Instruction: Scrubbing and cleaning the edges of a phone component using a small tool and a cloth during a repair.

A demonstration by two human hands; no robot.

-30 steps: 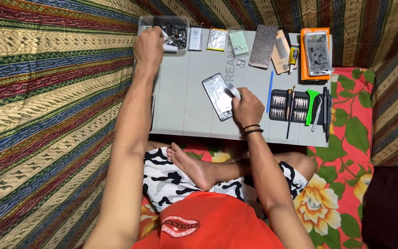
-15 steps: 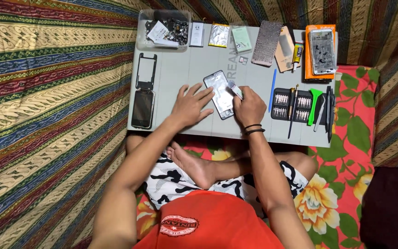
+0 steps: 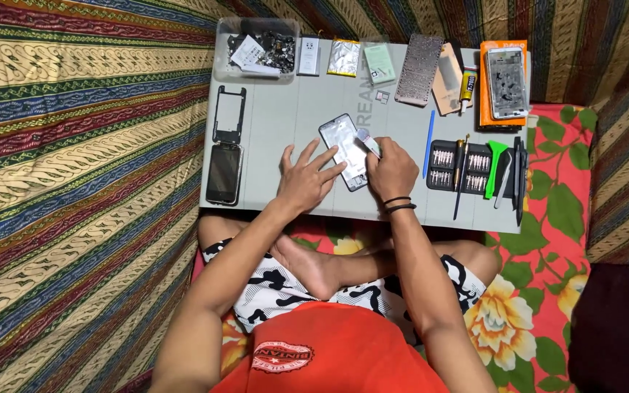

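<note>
An opened phone body (image 3: 345,145) lies tilted in the middle of a grey work mat (image 3: 285,116). My left hand (image 3: 306,178) rests flat on the mat with fingers spread, fingertips touching the phone's left edge. My right hand (image 3: 392,172) is curled at the phone's right edge and pinches a small flat piece (image 3: 368,141) over it. Black bands circle my right wrist.
At the mat's left lie a dark phone screen (image 3: 223,173) and a black frame (image 3: 228,113). Along the back stand a clear box of parts (image 3: 256,49), a battery (image 3: 343,57) and covers. A screwdriver bit set (image 3: 464,164) with tools sits right. An orange box (image 3: 504,81) holds another phone.
My left hand came back from the clear parts box at the far left and now lies beside the phone. My right hand stayed at the phone's right edge.
</note>
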